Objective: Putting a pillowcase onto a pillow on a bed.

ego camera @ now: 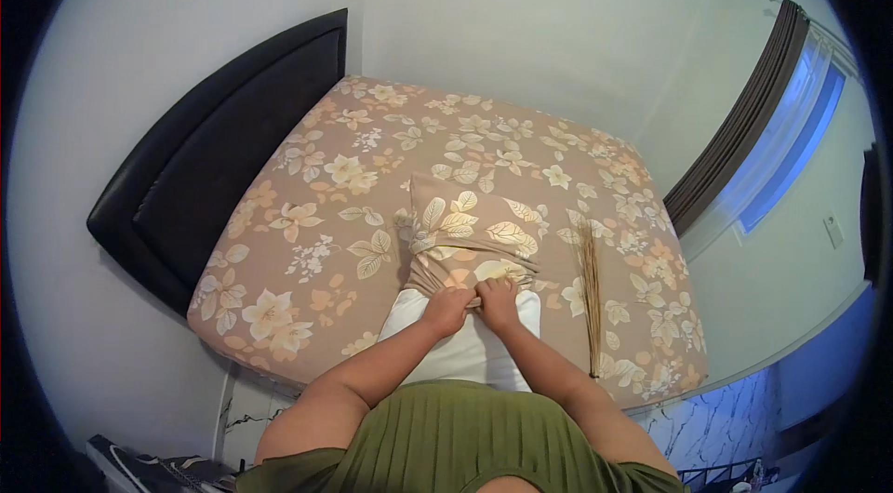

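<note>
A white pillow [460, 352] lies on the bed in front of me, its near end bare. Over its far part is a brown floral pillowcase [457, 221], bunched in folds around the pillow's middle. My left hand [448, 310] grips the case's gathered edge at the centre. Right beside it, my right hand [498, 301] pinches the same edge, the two hands almost touching. The pillow's far end is hidden inside the case.
The mattress wears a matching floral sheet [279, 270]. A bundle of thin sticks like a lidi broom [591, 298] lies right of the pillow. A black padded headboard [216, 158] stands at left. A dark curtain [739, 116] hangs by the window at right. Marble-patterned floor [718, 416] shows below.
</note>
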`<state>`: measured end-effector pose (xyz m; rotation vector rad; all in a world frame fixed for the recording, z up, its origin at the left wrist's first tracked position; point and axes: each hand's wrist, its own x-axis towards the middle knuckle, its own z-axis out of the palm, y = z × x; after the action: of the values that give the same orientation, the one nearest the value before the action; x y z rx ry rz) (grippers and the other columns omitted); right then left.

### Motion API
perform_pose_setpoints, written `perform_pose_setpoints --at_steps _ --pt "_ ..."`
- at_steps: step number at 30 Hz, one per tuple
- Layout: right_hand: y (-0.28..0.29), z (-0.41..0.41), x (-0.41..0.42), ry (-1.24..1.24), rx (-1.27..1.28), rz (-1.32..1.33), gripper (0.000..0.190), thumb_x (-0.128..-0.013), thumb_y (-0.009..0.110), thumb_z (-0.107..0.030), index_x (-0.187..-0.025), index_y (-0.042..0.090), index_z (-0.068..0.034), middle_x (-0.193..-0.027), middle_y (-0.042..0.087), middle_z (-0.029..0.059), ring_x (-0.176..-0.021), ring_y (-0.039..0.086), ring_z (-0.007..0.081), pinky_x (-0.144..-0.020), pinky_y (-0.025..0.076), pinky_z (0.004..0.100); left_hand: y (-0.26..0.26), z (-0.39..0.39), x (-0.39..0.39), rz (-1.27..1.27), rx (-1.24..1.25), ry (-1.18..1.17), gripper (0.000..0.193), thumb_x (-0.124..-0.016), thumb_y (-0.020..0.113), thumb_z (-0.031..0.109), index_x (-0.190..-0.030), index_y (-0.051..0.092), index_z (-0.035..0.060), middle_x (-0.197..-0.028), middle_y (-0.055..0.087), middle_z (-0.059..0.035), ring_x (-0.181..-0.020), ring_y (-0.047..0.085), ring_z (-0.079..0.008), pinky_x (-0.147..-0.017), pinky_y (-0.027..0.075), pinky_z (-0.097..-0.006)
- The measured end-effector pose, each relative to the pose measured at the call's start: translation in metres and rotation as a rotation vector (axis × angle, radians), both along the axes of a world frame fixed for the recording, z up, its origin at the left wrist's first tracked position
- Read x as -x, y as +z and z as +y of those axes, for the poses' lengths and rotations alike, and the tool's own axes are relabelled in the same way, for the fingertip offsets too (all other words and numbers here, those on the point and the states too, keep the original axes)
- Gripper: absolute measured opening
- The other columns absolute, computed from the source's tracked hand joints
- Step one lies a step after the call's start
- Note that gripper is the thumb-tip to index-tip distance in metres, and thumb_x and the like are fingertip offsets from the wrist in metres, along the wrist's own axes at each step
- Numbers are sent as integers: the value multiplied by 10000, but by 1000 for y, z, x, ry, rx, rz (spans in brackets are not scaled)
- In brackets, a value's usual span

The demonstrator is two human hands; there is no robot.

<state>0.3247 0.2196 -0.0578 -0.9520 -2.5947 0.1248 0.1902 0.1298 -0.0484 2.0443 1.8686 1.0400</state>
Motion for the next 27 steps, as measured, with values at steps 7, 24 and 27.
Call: perform_pose_setpoints --at_steps 7,24,27 --pt "0 67 -27 -179 -126 19 86 -781 513 -117 -843 569 -139 -826 579 47 -878 564 231 -842 344 465 -13 14 13 102 81 219 195 -736 454 -21 -893 534 61 -851 613 -138 -859 573 -333 -726 449 -444" --pt "-106 140 -95 -537 308 -140 196 -811 495 -66 -983 546 -144 -976 599 67 -949 582 220 -887 327 426 -85 64 116 192 386 691 242 -789 513 31 -1002 524 146 -961 550 -86 -920 560 -299 -749 470 -428" --pt "-112 143 -95 -547 421 -194 195 -834 461 -102 -1008 538 -147 -998 624 80 -935 604 225 -859 361 417 -96 63 119 149 552 798 251 -811 522 57 -1045 516 149 -997 569 -92 -939 584 -300 -753 482 -431"
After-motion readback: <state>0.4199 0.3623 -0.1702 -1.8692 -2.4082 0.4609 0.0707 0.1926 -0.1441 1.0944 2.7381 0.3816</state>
